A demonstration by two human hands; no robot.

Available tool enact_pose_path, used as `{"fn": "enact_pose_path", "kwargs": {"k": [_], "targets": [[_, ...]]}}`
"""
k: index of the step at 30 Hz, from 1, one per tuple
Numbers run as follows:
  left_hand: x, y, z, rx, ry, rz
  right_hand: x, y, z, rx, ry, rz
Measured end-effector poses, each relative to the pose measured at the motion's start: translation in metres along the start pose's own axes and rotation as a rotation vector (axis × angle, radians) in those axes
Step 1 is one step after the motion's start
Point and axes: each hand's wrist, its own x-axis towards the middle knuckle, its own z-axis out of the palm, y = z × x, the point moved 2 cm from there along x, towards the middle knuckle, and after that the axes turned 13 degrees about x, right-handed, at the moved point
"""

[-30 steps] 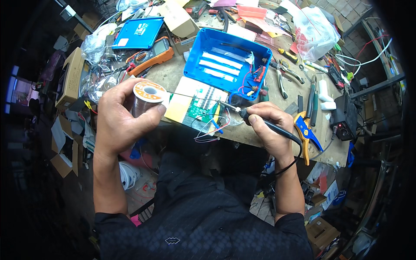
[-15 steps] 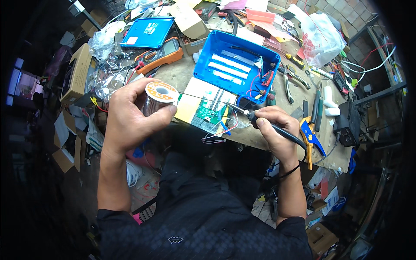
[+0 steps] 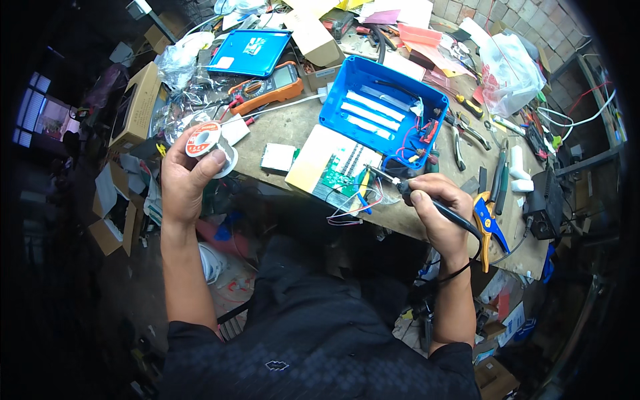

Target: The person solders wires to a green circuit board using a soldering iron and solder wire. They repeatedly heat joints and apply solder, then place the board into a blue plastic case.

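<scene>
My left hand [image 3: 185,185] is wrapped round a spool of solder wire [image 3: 204,139], off the table's left front edge. A strand of wire runs from the spool toward the right. In my right hand [image 3: 443,212] is a soldering iron [image 3: 399,184] with a black cable, its tip pointing at the green circuit board [image 3: 339,175]. The board rests on a pale yellow-and-white block [image 3: 311,153] at the table's front edge. Thin wires [image 3: 353,212] hang from the board over that edge. Whether the tip touches the board I cannot tell.
Behind the board stands an open blue box [image 3: 347,80] holding white strips and wires. A multimeter [image 3: 267,87] and a blue lid [image 3: 251,52] lie at the back left. Wire strippers [image 3: 489,230], pliers [image 3: 459,148] and a black power unit [image 3: 541,193] are at the right.
My left hand has drawn the solder spool left and turned it, away from the circuit board. The iron stays near the board. The whole view has shifted slightly.
</scene>
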Motion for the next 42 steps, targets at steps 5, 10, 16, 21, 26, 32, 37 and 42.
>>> {"fn": "enact_pose_path", "kwargs": {"k": [5,10,16,21,26,32,37,42], "targets": [[-0.002,-0.061,-0.010,-0.020,-0.020,-0.082,0.000,-0.001,0.001,0.008,0.009,0.008],[0.007,-0.115,0.000,0.181,0.019,-0.112,0.000,0.002,0.000,0.037,0.003,0.012],[0.010,-0.125,-0.001,0.271,0.075,-0.083,0.002,-0.004,0.000,-0.010,-0.013,0.012],[-0.012,-0.098,0.003,0.558,0.343,0.089,0.000,-0.003,-0.002,-0.008,-0.019,-0.009],[-0.036,-0.011,0.063,0.673,0.143,0.395,0.000,0.000,-0.003,-0.016,-0.018,-0.009],[-0.040,0.025,0.133,0.688,-0.176,0.615,-0.001,0.001,-0.001,0.003,-0.014,-0.001],[-0.046,0.031,0.152,0.663,-0.298,0.603,-0.002,-0.001,-0.001,-0.006,-0.019,-0.009],[-0.049,0.021,0.163,0.616,-0.224,0.564,-0.003,0.003,-0.001,0.035,-0.006,0.016]]}}
